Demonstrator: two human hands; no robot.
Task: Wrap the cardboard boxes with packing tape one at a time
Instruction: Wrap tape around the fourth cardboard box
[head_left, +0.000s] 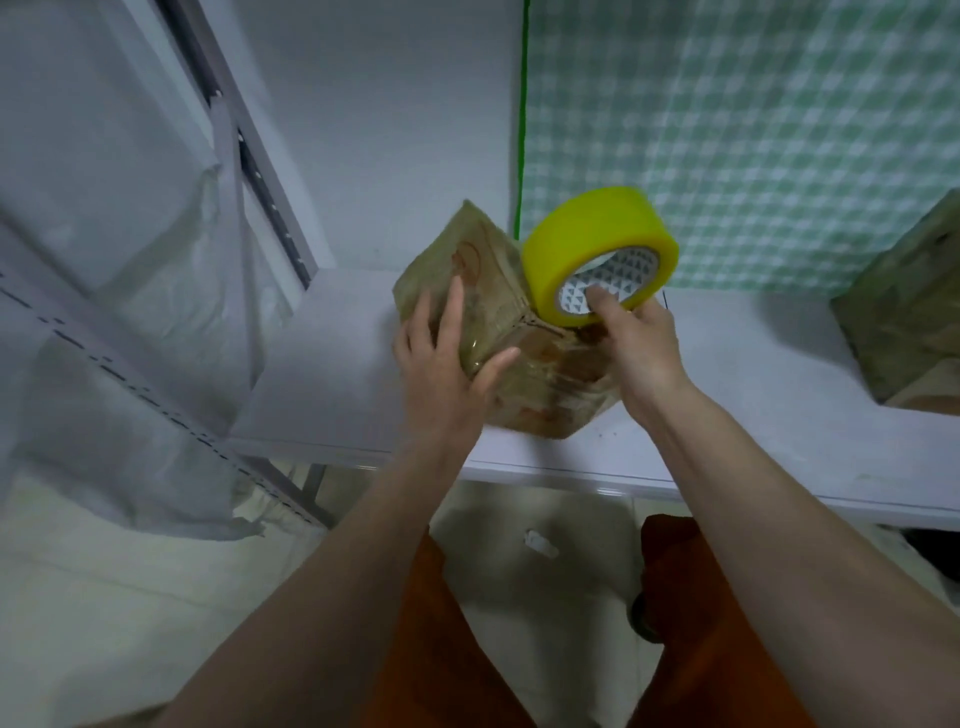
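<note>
On table (727, 415), L hand (447, 358) steadying box (498, 312), R hand (644, 343) gripping tape roll (587, 244)

The far edge of the yellow tape roll (597, 249) is blurred. Most fingers of the right hand (641, 345) are hidden behind the roll; only the thumb is seen, at the white core. Part of the taped cardboard box (498, 332) is covered by the left hand (447, 364) and by the roll, and its underside cannot be seen. A second wrapped box (914, 306) is cut off by the right edge. A small white scrap (540, 543) on the floor is too small to be told.
</note>
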